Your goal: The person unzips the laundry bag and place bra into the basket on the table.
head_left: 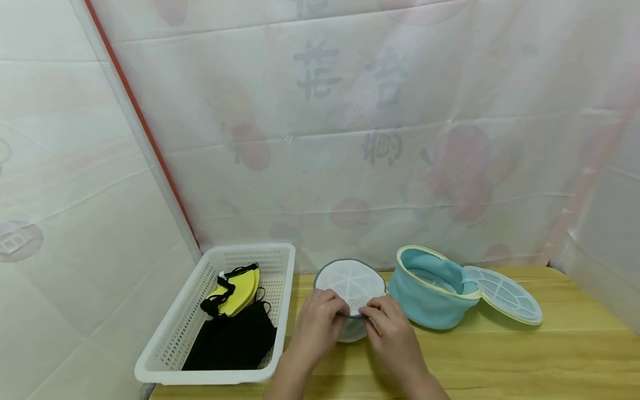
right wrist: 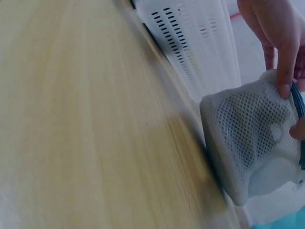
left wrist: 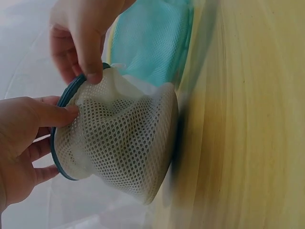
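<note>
A small white mesh laundry bag point(head_left: 350, 283) with a dark blue-grey rim stands on the table, its round lid lying over the top. My left hand point(head_left: 320, 322) pinches the near rim on the left side, thumb on the mesh wall in the left wrist view. Close beside it, my right hand point(head_left: 392, 330) pinches the same rim on the right. Through the mesh side point(left wrist: 119, 138), which is creased, I cannot tell what is inside. Just right of it sits a larger turquoise mesh laundry bag point(head_left: 430, 305) with yellow trim, its lid point(head_left: 505, 291) folded out to the right.
To the left stands a white plastic basket point(head_left: 287, 311) with perforated walls. In it lie a yellow piece with black straps point(head_left: 242, 294) and a black folded cloth garment point(head_left: 235, 341). The wooden table point(head_left: 550, 361) ends at a sheet-covered wall behind.
</note>
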`<state>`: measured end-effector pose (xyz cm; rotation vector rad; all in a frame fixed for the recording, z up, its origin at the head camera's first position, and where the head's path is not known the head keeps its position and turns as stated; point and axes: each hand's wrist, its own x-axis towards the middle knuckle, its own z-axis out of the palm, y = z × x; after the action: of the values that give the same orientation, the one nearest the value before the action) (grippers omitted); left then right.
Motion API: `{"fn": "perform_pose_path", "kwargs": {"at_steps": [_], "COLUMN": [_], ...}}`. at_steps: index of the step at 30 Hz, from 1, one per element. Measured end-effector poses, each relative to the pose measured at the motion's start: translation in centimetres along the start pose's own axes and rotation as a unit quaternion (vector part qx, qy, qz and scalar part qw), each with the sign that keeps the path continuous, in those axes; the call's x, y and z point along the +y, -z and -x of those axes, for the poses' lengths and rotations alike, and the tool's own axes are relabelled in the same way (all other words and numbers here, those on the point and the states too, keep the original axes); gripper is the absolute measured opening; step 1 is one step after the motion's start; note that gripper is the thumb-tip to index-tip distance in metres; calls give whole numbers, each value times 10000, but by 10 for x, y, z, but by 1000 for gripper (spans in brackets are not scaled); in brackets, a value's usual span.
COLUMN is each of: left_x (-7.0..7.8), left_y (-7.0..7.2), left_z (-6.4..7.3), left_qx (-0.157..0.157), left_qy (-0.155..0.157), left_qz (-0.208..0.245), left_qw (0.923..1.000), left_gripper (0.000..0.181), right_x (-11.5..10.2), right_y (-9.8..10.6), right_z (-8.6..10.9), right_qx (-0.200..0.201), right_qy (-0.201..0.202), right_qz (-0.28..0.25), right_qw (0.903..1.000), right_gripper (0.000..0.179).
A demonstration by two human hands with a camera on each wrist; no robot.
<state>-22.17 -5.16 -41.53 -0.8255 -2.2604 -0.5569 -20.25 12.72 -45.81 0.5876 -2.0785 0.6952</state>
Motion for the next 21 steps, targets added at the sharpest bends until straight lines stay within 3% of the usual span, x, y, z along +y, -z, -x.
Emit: {"fn": "perform_pose_path", "kwargs": {"at_steps": [8, 16, 21], "left_x": [-7, 3, 9], "left_y": [4, 1, -4], "left_z": [-1, -2, 1], "left_qx": [116, -85, -25], "left_qy": [122, 156, 95], "left_qz": [196, -205, -351], "left_qw": [9997, 9996, 9993], "left_gripper": [24, 20, 23], "right_x": [8, 7, 3], "right_y": [2, 3, -1], "right_z": [0, 1, 0], "right_qx": [169, 142, 433], "right_qy": [-46, 119, 460], "right_qz": [113, 184, 279], "right_qw": [9998, 9997, 9976], "right_gripper": [23, 15, 16]}}
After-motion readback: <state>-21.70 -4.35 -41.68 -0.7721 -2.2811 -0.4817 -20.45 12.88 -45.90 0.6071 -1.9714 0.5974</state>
